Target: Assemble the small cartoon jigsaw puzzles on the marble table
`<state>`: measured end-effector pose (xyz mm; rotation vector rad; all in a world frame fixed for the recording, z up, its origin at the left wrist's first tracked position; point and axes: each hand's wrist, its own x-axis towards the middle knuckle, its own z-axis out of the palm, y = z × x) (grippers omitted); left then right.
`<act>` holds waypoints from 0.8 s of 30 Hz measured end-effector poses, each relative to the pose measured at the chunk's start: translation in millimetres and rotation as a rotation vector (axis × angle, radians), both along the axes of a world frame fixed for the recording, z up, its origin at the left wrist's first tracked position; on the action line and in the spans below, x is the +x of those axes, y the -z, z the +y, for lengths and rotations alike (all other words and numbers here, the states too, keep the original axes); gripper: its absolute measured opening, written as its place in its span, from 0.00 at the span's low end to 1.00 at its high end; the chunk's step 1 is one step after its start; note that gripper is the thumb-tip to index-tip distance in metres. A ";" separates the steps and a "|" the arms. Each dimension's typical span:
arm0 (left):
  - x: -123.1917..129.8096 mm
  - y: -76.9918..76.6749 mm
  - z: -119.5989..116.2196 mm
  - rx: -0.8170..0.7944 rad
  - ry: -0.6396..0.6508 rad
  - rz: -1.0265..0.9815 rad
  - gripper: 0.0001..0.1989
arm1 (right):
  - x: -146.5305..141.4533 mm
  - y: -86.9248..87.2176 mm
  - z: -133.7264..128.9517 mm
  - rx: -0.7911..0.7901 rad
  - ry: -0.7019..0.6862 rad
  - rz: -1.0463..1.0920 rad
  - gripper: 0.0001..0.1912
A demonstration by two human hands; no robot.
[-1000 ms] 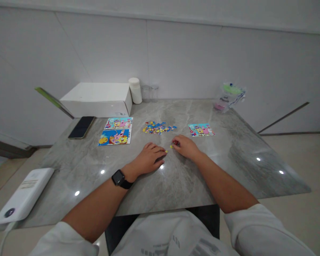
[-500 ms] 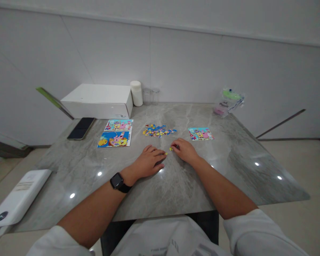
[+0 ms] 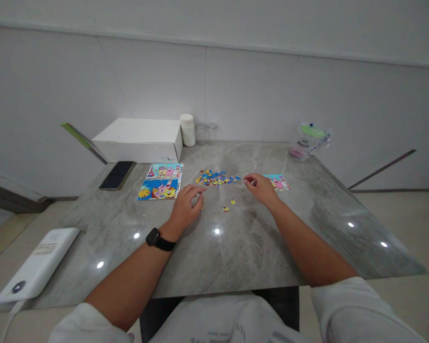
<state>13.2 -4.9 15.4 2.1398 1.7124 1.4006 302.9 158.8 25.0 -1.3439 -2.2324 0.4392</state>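
A pile of small colourful puzzle pieces (image 3: 216, 178) lies on the grey marbled table (image 3: 229, 257). My left hand (image 3: 187, 205) is left of and nearer than the pile, fingers apart, holding nothing. A bit of a piece shows by its fingertips. To the right of the pile, my right hand (image 3: 260, 188) has thumb and fingertips close together; what they hold, if anything, is too small to make out. Between the hands lie two loose pieces, a yellow one (image 3: 233, 202) and a yellow and dark one (image 3: 226, 209). My right hand partly covers a cartoon picture card (image 3: 281, 183).
Two cartoon picture sheets (image 3: 160, 189) and a dark phone (image 3: 117, 175) lie to the left. Behind stand a white box (image 3: 139, 138), a white bottle (image 3: 188, 130) and clear glasses (image 3: 211, 134). A plastic bag (image 3: 309, 140) is back right, a white device (image 3: 39, 264) front left.
My left hand has drawn back to the left and opened. My right hand has moved away from the loose pieces, up and right, to beside the pile. The view has shifted slightly.
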 end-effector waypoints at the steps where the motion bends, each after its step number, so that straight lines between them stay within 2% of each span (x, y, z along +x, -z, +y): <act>1: -0.2 0.1 0.6 -0.005 -0.005 -0.006 0.11 | -1.6 -3.0 9.1 0.003 0.014 -0.039 0.09; 5: 1.9 0.8 1.1 -0.039 0.006 -0.002 0.11 | -17.6 -5.6 44.5 -0.006 0.048 -0.196 0.10; 9: 3.0 1.7 -0.8 -0.043 0.025 -0.009 0.11 | -34.9 6.2 65.3 -0.050 0.037 -0.281 0.12; 15: 4.5 0.9 -2.0 -0.054 0.044 0.002 0.11 | -31.2 21.2 70.0 -0.088 -0.017 -0.358 0.12; 24: 9.9 -2.3 -3.8 -0.059 0.045 0.033 0.11 | -24.3 15.7 70.4 -0.131 -0.060 -0.370 0.12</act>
